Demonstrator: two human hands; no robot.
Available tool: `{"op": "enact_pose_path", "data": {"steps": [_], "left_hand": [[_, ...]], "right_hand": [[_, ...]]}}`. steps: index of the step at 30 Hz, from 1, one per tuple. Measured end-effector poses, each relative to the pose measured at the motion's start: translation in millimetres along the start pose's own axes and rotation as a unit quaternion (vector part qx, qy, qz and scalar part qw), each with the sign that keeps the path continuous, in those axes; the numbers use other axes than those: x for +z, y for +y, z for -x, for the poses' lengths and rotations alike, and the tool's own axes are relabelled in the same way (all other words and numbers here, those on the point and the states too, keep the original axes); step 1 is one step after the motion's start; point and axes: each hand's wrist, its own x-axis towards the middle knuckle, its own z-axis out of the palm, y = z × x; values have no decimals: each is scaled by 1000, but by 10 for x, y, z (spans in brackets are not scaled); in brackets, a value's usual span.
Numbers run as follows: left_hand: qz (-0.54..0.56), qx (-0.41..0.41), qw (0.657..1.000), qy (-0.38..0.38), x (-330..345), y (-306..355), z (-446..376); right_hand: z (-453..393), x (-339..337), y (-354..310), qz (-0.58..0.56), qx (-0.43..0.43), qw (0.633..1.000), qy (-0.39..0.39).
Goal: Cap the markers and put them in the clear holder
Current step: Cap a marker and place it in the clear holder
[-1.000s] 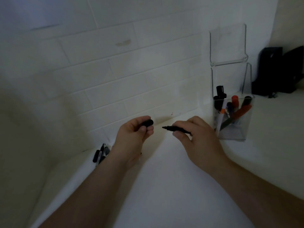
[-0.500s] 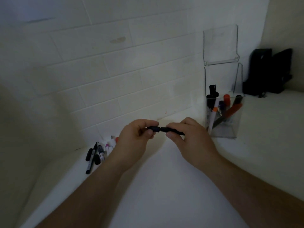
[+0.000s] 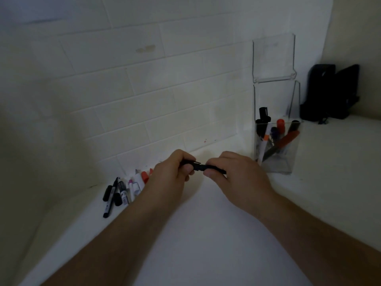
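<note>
Pinching a black marker (image 3: 210, 167) between both hands, the person holds it level just above the bench (image 3: 206, 234), cap end to the left. The left hand (image 3: 171, 172) curls round the cap, the right hand (image 3: 233, 174) grips the barrel, and the two sit close together. It looks a light, stiff plastic stick, smooth enough to slip, so a firm pinch at mid-barrel and a straight push on the cap seems the safe way. Whether the cap is fully seated I cannot tell. Off to the right stands the clear holder (image 3: 288, 162), several markers already leaning inside. Left, by the tiled wall (image 3: 144, 89), a loose pile of markers (image 3: 125, 188) waits on the bench.
</note>
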Motion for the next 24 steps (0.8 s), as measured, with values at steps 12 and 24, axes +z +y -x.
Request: {"op": "enact_pose_path", "data": {"steps": [12,24], "left_hand": [[98,-20,995,-30,39,113,86],[185,18,982,34,228,198,67]], "right_hand": [[39,-63,59,4,-33,999,-15],[9,-396,-236,113,-62,988,-88]]}}
